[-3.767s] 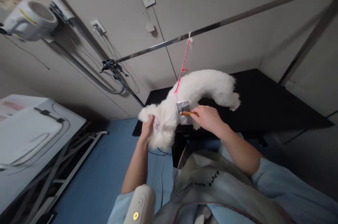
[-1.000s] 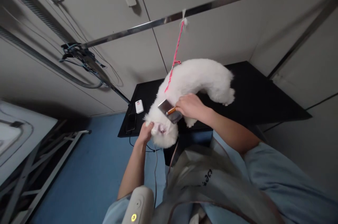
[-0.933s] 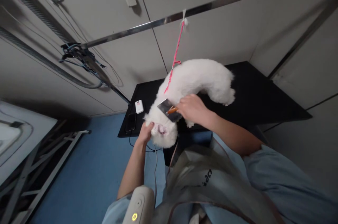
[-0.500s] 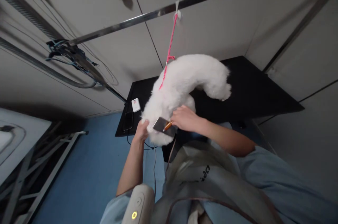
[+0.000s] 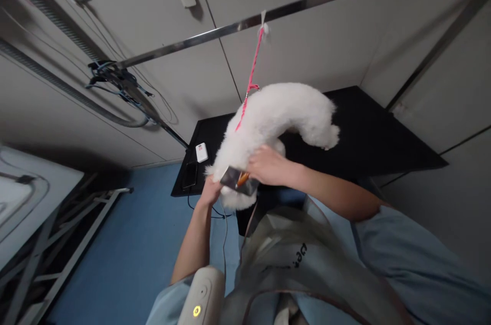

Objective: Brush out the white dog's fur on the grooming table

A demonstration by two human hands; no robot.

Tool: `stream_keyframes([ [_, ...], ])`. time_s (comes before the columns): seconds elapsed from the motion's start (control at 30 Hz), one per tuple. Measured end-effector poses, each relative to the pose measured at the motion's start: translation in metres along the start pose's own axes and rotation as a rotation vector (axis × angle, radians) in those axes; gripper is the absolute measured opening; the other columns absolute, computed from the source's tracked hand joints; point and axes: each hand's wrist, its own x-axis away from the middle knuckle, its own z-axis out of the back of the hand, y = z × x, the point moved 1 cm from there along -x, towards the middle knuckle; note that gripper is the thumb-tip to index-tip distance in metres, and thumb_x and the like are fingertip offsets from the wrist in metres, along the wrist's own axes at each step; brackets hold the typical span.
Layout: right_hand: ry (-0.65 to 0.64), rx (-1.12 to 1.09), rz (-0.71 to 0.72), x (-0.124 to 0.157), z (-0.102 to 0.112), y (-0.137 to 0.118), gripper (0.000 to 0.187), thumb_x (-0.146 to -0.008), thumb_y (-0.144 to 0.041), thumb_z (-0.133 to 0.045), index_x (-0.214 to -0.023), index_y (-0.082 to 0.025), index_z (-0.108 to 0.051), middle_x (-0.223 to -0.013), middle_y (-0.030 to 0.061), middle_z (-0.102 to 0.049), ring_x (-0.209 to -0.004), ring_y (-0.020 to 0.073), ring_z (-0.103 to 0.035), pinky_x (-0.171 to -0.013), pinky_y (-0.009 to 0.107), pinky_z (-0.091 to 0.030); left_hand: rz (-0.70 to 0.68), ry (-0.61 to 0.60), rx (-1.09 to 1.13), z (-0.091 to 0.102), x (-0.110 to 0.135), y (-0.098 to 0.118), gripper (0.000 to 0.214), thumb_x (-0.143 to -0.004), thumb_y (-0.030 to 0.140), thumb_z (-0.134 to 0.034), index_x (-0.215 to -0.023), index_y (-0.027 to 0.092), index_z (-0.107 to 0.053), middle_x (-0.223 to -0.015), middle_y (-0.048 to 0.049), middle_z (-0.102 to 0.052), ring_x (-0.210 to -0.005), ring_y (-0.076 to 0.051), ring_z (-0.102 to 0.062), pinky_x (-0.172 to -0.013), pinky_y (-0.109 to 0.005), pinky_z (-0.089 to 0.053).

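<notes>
A fluffy white dog stands on a black table, its body curved and its head end low toward me. My right hand is closed around the orange handle of a slicker brush. The brush's flat metal back faces up, and it lies against the fur of the head. On the left side of the head, my left hand grips the dog, its fingers partly hidden in the fur. A pink leash runs from the dog's neck up to an overhead bar.
The metal bar crosses above the black table, joined to a clamped post at left. A white device and a dark phone lie at the table's left end. Hoses hang along the wall. A white-framed stand is at left.
The view has shifted slightly, so the scene sits a little lower and farther right. The slicker brush has tilted slightly on the dog's head. Both hands keep their hold.
</notes>
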Motion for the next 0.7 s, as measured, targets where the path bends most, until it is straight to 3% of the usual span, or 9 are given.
stream_keyframes([
  [0.07, -0.042, 0.031, 0.013, -0.003, 0.004, 0.0, 0.023, -0.091, -0.029, -0.057, -0.092, -0.015, -0.075, -0.092, 0.0114, -0.072, -0.09, 0.0243, -0.06, -0.076, 0.035, -0.03, 0.003, -0.021, -0.009, 0.002, 0.0, 0.001, 0.036, -0.054, 0.039, -0.084, -0.072, 0.011, -0.069, -0.066, -0.0035, -0.065, -0.059, -0.015, -0.056, -0.058, -0.025, -0.045],
  [0.17, 0.05, 0.089, -0.11, -0.006, 0.012, 0.002, 0.023, -0.092, -0.027, -0.056, -0.095, -0.014, -0.075, -0.094, 0.0133, -0.072, -0.094, 0.0256, -0.06, -0.078, 0.035, -0.03, 0.033, -0.108, -0.022, 0.003, 0.002, 0.006, 0.039, -0.058, 0.044, -0.082, -0.074, 0.011, -0.07, -0.067, -0.0053, -0.065, -0.058, -0.016, -0.057, -0.056, -0.026, -0.044],
  [0.3, -0.054, 0.071, 0.051, -0.01, 0.02, -0.003, 0.022, -0.09, -0.03, -0.058, -0.092, -0.017, -0.076, -0.092, 0.0114, -0.073, -0.091, 0.0249, -0.061, -0.077, 0.035, -0.032, 0.015, -0.189, -0.129, 0.002, 0.005, 0.016, 0.037, -0.058, 0.043, -0.084, -0.068, 0.01, -0.069, -0.062, -0.0045, -0.063, -0.056, -0.015, -0.054, -0.056, -0.025, -0.044],
  [0.37, -0.06, 0.099, -0.01, -0.013, 0.025, -0.002, 0.023, -0.09, -0.028, -0.058, -0.093, -0.015, -0.076, -0.093, 0.0136, -0.073, -0.091, 0.0258, -0.062, -0.077, 0.035, -0.032, 0.029, -0.203, -0.139, 0.003, 0.007, 0.018, 0.036, -0.062, 0.044, -0.081, -0.07, 0.011, -0.07, -0.064, -0.0052, -0.064, -0.057, -0.016, -0.055, -0.056, -0.025, -0.044],
  [0.47, 0.036, 0.141, -0.085, -0.016, 0.031, -0.003, 0.022, -0.09, -0.023, -0.056, -0.095, -0.014, -0.076, -0.094, 0.0155, -0.072, -0.093, 0.0272, -0.062, -0.078, 0.036, -0.033, 0.045, -0.174, -0.108, 0.006, 0.008, 0.018, 0.036, -0.064, 0.044, -0.079, -0.079, 0.012, -0.071, -0.073, -0.0072, -0.067, -0.062, -0.018, -0.058, -0.059, -0.027, -0.047],
  [0.6, -0.05, 0.106, 0.074, -0.018, 0.03, -0.007, 0.02, -0.087, -0.023, -0.058, -0.092, -0.017, -0.076, -0.089, 0.0123, -0.073, -0.089, 0.0253, -0.063, -0.076, 0.036, -0.034, 0.04, -0.169, -0.134, 0.007, 0.008, 0.019, 0.028, -0.057, 0.033, -0.082, -0.072, 0.013, -0.07, -0.069, -0.006, -0.066, -0.06, -0.017, -0.057, -0.058, -0.026, -0.047],
  [0.7, 0.033, 0.138, -0.115, -0.018, 0.032, -0.003, 0.024, -0.09, -0.025, -0.055, -0.095, -0.014, -0.076, -0.093, 0.0156, -0.073, -0.09, 0.0265, -0.063, -0.077, 0.036, -0.034, 0.063, -0.074, -0.068, 0.005, 0.008, 0.019, 0.031, -0.055, 0.035, -0.08, -0.073, 0.012, -0.069, -0.069, -0.0059, -0.067, -0.058, -0.017, -0.057, -0.056, -0.027, -0.046],
])
